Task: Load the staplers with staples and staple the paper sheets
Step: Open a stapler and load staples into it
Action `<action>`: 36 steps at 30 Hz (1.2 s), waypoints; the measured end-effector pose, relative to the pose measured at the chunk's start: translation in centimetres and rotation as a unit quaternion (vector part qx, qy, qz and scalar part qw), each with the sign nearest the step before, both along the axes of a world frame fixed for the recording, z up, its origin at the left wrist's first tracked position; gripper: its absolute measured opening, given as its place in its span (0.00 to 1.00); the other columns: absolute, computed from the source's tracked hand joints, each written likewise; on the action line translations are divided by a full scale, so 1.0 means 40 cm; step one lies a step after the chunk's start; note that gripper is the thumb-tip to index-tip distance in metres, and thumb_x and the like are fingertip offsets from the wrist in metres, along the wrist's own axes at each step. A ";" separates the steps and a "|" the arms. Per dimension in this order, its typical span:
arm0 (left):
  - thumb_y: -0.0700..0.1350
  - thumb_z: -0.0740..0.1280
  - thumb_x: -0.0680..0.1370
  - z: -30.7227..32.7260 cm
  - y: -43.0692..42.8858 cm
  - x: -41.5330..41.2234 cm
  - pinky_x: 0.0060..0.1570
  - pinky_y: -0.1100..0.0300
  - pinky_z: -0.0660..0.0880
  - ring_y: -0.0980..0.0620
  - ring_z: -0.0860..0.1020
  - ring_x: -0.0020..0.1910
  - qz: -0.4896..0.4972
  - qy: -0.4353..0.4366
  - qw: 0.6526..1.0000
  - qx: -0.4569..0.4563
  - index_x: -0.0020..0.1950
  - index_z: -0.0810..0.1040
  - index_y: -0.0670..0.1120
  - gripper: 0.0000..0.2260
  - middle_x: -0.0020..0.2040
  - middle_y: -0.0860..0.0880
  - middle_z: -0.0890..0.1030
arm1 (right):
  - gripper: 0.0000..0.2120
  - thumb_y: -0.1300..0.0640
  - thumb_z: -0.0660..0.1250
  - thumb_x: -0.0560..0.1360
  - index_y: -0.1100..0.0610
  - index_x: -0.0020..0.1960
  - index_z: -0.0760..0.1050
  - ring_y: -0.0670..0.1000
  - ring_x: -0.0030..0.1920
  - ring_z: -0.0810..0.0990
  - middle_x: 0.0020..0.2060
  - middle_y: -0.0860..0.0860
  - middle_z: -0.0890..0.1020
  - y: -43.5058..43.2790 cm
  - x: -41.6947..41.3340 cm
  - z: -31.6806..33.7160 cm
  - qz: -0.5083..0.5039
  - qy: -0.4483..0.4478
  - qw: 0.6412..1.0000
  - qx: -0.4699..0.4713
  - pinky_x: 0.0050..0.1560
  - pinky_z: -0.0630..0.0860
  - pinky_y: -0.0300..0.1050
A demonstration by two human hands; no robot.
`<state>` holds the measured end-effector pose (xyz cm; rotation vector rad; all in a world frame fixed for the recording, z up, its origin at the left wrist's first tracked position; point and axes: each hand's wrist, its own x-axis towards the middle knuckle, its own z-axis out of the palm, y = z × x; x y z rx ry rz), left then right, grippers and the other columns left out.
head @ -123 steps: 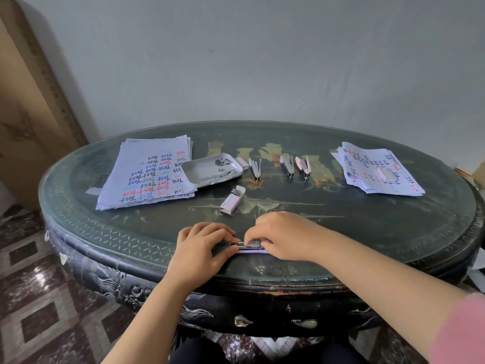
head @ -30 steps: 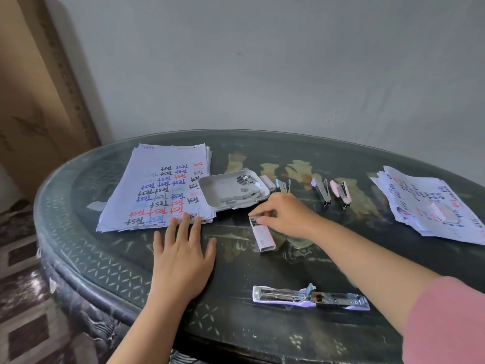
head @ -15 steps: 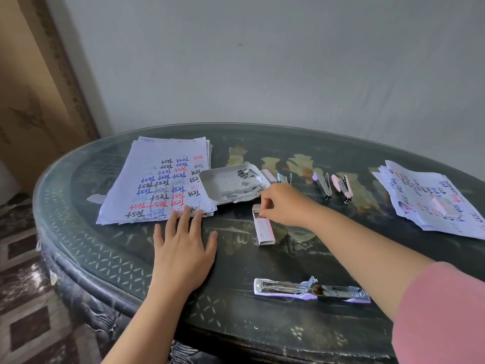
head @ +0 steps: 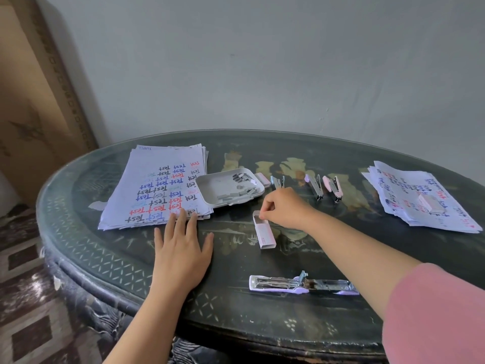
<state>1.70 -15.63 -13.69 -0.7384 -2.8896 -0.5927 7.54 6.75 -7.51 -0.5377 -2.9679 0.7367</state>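
Observation:
A purple stapler (head: 301, 285) lies folded open and flat near the table's front edge. Behind it sits a small pink staple box (head: 264, 233) with its inner tray slid out at the far end. My right hand (head: 284, 206) pinches that far end of the box with curled fingers. My left hand (head: 181, 248) rests flat on the table, its fingertips touching the near edge of the left paper stack (head: 157, 185). A white tray (head: 210, 186) with several staple strips stands beside the stack.
Three small staplers (head: 315, 186) stand in a row behind my right hand. A second paper pile (head: 420, 198) with a staple box on it lies at the right. The dark oval table (head: 105, 258) ends close in front; a wall stands behind.
Since 4 s ago both hands left the purple stapler, which now lies open. My right hand reached to the pink staple box and its tray has slid out; my left hand stays flat.

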 end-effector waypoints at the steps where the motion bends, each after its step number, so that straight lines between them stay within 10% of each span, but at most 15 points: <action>1: 0.61 0.50 0.79 -0.001 0.000 -0.001 0.75 0.46 0.44 0.51 0.44 0.77 0.000 -0.001 1.000 0.001 0.77 0.53 0.50 0.29 0.79 0.50 0.50 | 0.05 0.63 0.68 0.74 0.61 0.41 0.82 0.44 0.40 0.80 0.37 0.48 0.83 -0.001 -0.001 0.000 0.001 -0.001 1.000 0.014 0.44 0.78 0.42; 12: 0.59 0.53 0.79 -0.006 0.000 -0.011 0.75 0.47 0.43 0.51 0.44 0.77 -0.009 0.011 0.999 0.031 0.77 0.55 0.48 0.29 0.79 0.48 0.50 | 0.08 0.70 0.64 0.72 0.60 0.37 0.73 0.59 0.44 0.81 0.39 0.58 0.80 0.009 -0.013 0.034 0.005 -0.054 0.990 0.128 0.40 0.76 0.49; 17: 0.54 0.65 0.75 0.022 -0.023 0.000 0.65 0.53 0.67 0.51 0.74 0.63 -0.078 0.057 0.972 0.213 0.60 0.78 0.47 0.18 0.60 0.51 0.78 | 0.09 0.66 0.74 0.70 0.57 0.49 0.81 0.46 0.35 0.82 0.39 0.53 0.85 -0.003 0.100 0.086 -0.083 0.046 0.983 -0.159 0.40 0.79 0.40; 22: 0.63 0.70 0.67 0.057 -0.026 0.096 0.54 0.71 0.70 0.65 0.77 0.50 -0.250 -0.080 0.934 0.243 0.49 0.82 0.56 0.17 0.45 0.62 0.82 | 0.07 0.69 0.73 0.70 0.61 0.46 0.83 0.46 0.34 0.83 0.35 0.56 0.85 -0.063 0.247 0.068 -0.101 0.047 0.936 -0.335 0.36 0.77 0.35; 36: 0.72 0.62 0.63 -0.006 0.010 0.152 0.55 0.65 0.57 0.67 0.69 0.52 -0.266 -0.027 0.954 0.139 0.48 0.80 0.68 0.19 0.46 0.67 0.74 | 0.12 0.62 0.73 0.71 0.46 0.47 0.84 0.40 0.40 0.80 0.40 0.42 0.84 -0.153 0.328 0.021 -0.031 0.062 0.987 -0.143 0.45 0.77 0.32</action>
